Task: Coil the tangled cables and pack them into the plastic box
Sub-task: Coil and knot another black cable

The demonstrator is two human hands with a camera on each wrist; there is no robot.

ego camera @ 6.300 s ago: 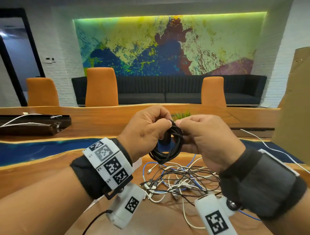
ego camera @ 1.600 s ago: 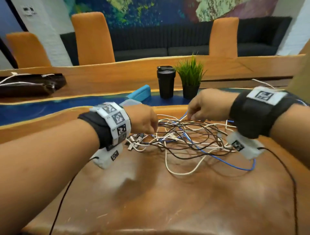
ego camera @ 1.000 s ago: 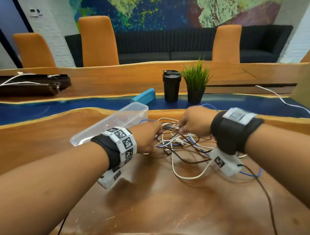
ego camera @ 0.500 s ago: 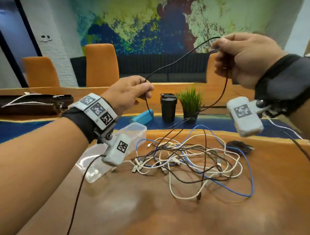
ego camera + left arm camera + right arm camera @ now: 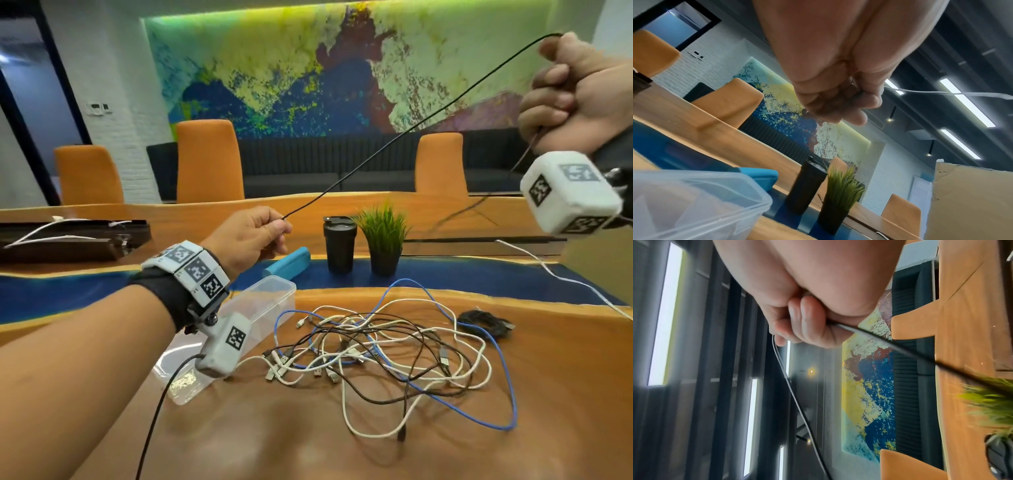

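A thin black cable (image 5: 404,132) runs taut through the air between my two hands. My left hand (image 5: 253,236) pinches its lower end above the clear plastic box (image 5: 270,298). High at the right, my right hand (image 5: 568,92) is fisted round the cable (image 5: 888,344), whose tail hangs down past the wrist. A tangle of white, blue and black cables (image 5: 383,349) lies on the wooden table (image 5: 308,438). One coiled black cable (image 5: 486,322) sits to the tangle's right. The box (image 5: 694,203) looks empty.
Behind the tangle stand a black cup (image 5: 339,243), a small green plant (image 5: 383,240) and a blue case (image 5: 287,262). A loose white cable (image 5: 555,277) trails off right. A dark tray (image 5: 68,240) lies far left; orange chairs (image 5: 209,161) line the far side.
Over the last second both hands left the tangle with a black cable. Since half a second ago they have spread apart, the right hand higher and further right, drawing the cable straight.
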